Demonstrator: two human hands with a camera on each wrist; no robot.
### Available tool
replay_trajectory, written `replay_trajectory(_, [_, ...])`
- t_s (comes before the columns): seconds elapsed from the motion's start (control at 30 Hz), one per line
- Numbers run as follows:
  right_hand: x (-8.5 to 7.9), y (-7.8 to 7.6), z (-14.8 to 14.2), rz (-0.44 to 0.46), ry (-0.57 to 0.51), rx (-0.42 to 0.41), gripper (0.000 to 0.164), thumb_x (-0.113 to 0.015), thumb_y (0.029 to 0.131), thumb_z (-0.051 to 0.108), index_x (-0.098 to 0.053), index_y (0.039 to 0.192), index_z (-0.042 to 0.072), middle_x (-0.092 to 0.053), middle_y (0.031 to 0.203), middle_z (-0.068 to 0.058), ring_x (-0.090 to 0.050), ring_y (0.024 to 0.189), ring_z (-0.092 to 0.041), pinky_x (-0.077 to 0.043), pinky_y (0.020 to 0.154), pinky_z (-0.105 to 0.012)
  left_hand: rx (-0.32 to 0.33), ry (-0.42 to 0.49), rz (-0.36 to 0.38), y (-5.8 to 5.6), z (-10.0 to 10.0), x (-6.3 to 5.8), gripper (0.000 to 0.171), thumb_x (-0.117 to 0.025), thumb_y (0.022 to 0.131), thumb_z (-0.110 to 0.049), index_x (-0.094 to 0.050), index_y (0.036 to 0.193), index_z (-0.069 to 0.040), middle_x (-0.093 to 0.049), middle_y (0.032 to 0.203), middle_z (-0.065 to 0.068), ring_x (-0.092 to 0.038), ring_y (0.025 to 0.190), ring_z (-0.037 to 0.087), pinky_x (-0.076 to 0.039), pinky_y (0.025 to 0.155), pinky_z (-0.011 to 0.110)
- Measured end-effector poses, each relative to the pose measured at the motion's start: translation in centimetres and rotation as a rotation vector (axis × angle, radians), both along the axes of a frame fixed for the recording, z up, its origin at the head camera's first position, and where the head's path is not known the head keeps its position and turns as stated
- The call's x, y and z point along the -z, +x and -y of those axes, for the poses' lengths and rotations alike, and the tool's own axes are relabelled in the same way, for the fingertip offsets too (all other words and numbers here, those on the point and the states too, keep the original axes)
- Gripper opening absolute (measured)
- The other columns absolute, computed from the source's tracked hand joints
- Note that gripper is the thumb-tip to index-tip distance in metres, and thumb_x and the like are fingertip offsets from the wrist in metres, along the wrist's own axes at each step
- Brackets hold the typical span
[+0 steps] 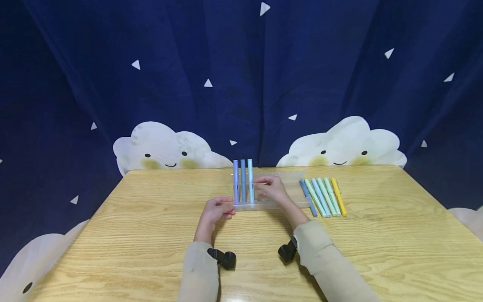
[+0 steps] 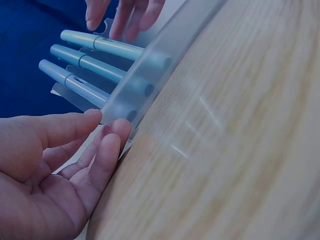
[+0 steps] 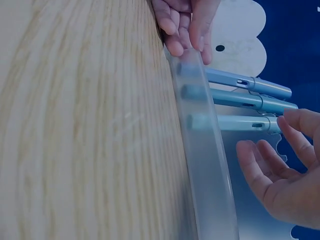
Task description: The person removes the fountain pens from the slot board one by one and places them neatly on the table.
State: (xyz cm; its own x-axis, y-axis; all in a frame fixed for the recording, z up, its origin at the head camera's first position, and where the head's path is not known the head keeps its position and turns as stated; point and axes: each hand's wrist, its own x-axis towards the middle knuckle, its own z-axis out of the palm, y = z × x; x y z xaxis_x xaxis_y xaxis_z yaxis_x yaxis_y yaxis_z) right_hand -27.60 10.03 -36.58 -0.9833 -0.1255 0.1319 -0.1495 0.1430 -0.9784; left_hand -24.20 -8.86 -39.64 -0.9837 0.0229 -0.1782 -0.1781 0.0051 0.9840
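Observation:
A translucent plastic pen case (image 1: pixel 271 205) lies on the table with a scalloped panel behind its front edge. Side by side at its left end are a purple pen (image 1: pixel 236 180), a dark blue pen (image 1: pixel 243 180) and a light blue pen (image 1: pixel 250 180), their lower ends behind the frosted front wall. My left hand (image 1: pixel 216 211) pinches the case's left end corner between thumb and fingers. Just right of the light blue pen is my right hand (image 1: pixel 272 189), its fingers loosely bent and holding nothing; in the right wrist view its index fingertip (image 3: pixel 292 117) is right at that pen's cap.
Right of the case lies a row of several more pens: a dark blue pen (image 1: pixel 308 198), light green and light blue ones, and a yellow pen (image 1: pixel 338 197) at the far end. A dark blue curtain (image 1: pixel 234 63) with white clouds hangs behind the wooden table (image 1: pixel 151 218).

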Motion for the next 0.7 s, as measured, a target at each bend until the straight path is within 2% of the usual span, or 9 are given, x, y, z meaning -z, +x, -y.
replay_trajectory(0.3, [0.07,-0.22,0.61,0.015,0.029,-0.022,0.024,-0.061,0.081,0.004,-0.061,0.1,-0.011,-0.062,0.096,-0.014,-0.055,0.072,-0.009,-0.052,0.067,-0.044,-0.001,-0.009,-0.004,0.03,-0.01,0.0,0.022,-0.057,0.082,0.005,-0.058,0.103,0.01,-0.062,0.067,0.009,-0.059,0.058,0.013,-0.051,0.055,0.024])
replay_trajectory(0.57, [0.41,-0.67,0.74,0.018,0.04,-0.067,0.025,-0.058,0.082,0.003,-0.06,0.102,-0.011,-0.061,0.101,-0.018,-0.059,0.078,-0.019,-0.052,0.068,-0.043,0.012,0.002,-0.005,0.07,0.09,0.02,0.022,-0.057,0.083,0.004,-0.057,0.104,0.01,-0.062,0.067,0.008,-0.059,0.058,0.012,-0.051,0.055,0.021])
replay_trajectory(0.7, [0.48,-0.79,0.9,0.017,0.036,-0.078,0.026,-0.058,0.082,0.003,-0.059,0.103,-0.012,-0.06,0.103,-0.019,-0.058,0.078,-0.019,-0.052,0.069,-0.043,0.013,0.01,-0.013,0.11,0.07,0.0,0.022,-0.057,0.082,0.005,-0.057,0.104,0.011,-0.062,0.068,0.008,-0.059,0.058,0.012,-0.051,0.054,0.021])
